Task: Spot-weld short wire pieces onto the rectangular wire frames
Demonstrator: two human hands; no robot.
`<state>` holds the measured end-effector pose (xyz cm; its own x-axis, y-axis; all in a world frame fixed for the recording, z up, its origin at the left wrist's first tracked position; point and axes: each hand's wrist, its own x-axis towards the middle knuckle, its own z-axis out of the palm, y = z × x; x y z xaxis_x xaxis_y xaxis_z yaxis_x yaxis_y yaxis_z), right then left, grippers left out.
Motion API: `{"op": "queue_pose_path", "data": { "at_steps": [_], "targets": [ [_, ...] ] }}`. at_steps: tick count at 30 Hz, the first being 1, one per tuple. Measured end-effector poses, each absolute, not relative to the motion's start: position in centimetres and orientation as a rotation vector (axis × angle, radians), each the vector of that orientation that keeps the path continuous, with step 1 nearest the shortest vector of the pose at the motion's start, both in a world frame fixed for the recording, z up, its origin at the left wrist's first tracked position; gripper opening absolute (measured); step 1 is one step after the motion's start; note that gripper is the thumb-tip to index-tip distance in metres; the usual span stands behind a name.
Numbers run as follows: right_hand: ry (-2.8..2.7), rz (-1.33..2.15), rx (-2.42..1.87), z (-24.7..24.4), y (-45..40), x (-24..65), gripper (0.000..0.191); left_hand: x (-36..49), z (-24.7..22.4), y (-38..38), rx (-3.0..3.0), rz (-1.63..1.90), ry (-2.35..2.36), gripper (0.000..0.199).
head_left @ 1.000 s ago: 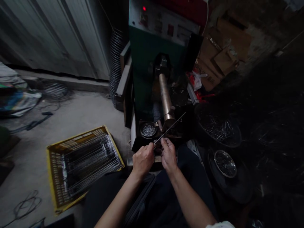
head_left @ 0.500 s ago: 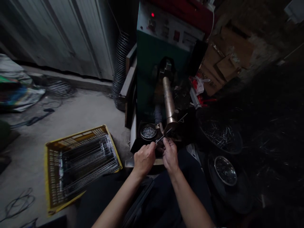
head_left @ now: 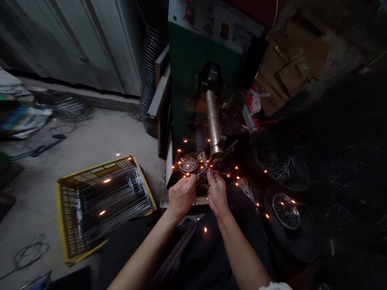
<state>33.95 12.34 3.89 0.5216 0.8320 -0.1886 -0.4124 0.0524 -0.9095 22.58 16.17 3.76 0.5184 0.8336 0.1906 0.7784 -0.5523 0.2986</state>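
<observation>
Pinching a thin steel wire [head_left: 203,172] between their fingertips, the left hand [head_left: 181,196] and right hand [head_left: 217,192] hold it at the tip of a spot welder's electrode arm [head_left: 214,125], amid flying sparks [head_left: 236,167]. A round dish of small metal parts [head_left: 188,163] sits just left of that arm; a yellow crate of wire racks [head_left: 62,225] lies farther left.

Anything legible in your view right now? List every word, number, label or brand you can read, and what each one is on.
Control panel of the green machine: small labels by its controls, too small and blurred to read.
Cardboard box: any marks on it are too dark and blurred to read.
No other text can be read.
</observation>
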Motion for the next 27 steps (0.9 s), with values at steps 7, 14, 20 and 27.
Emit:
{"op": "queue_pose_path", "data": {
  "at_steps": [7,14,20,27],
  "targets": [
    [-0.627,0.782,-1.351,3.4,12.2,36.1,0.027,23.8,4.5,17.7,2.616,0.449,1.308,0.023],
    [-0.584,0.77,-1.335,3.4,12.8,36.8,0.027,24.7,5.2,18.9,2.631,0.433,1.266,0.028],
    [-0.565,0.793,-1.336,3.2,12.9,36.7,0.026,24.4,4.8,19.5,2.619,0.404,1.235,0.024],
    [-0.579,0.902,-1.406,2.3,9.6,35.4,0.026,23.3,4.3,20.0,2.637,0.458,1.05,0.025]
  ]
}}
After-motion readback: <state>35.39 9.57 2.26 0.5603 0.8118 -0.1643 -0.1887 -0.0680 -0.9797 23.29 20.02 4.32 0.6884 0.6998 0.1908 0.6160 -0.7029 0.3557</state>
